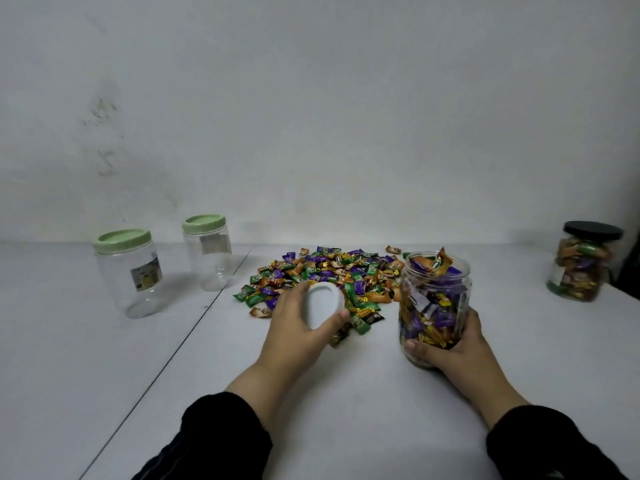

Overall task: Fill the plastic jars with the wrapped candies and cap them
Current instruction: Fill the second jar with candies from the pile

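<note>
The left hand (304,320) holds a white lid (323,304), with its fingers (294,294) curled round the lid's edge and the thumb on the near side. The lid is tipped up, so its hollow inside faces the camera. The right hand (457,344) grips the full jar (433,306) low down, with its fingers wrapped round the bottom part. This jar stands upright on the desk (346,393) and its mouth is open at the top, with wrapped candies right up to the rim and one orange candy (440,263) sticking out above it. From the lid, the jar's open mouth lies at about 2 o'clock, up and to the right, and close by. So I think the next move is for the left hand to carry the lid that way, turn it flat with the hollow side down, and set it on the mouth. The candy that sticks out could get in the way, so it may need a push down first. The pile of candies (329,275) lies on the desk just behind the lid, at 12 o'clock from the left hand. Two empty jars with green lids (138,268) stand well apart at 10 o'clock. A jar with a black lid (585,261), full of candies and already capped, stands far off at 3 o'clock.
</note>
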{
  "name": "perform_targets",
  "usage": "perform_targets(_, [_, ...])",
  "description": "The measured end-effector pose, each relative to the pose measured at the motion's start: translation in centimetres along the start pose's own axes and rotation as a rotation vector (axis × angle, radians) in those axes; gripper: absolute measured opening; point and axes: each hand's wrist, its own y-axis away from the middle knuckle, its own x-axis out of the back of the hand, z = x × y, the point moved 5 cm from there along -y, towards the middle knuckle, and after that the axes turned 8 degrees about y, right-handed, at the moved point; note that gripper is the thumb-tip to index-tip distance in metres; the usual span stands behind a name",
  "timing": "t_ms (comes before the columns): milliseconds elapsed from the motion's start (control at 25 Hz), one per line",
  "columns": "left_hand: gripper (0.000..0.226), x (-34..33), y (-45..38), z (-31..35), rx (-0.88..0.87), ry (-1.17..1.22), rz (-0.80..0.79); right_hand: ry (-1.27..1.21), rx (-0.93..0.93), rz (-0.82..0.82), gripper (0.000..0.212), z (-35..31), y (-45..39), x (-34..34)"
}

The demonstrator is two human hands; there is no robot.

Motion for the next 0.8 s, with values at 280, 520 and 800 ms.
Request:
perform_targets(280, [0.089,-6.5,-3.6,10.2,-0.185,0.303,-0.145,0.035,0.088,0.009,0.097,0.0,-0.9,0.5])
perform_targets(520, [0.085,-9.7,-6.1,11.2,-0.263,0.134,-0.279,0.083,0.122,0.022,0.097,0.8,-2.8,0.9])
perform_targets(800, [0.081,-8.4,-7.9,9.8,-0.151,-0.103,-0.362,0.292,0.236,-0.002,0.094,-0.1,-3.8,0.6])
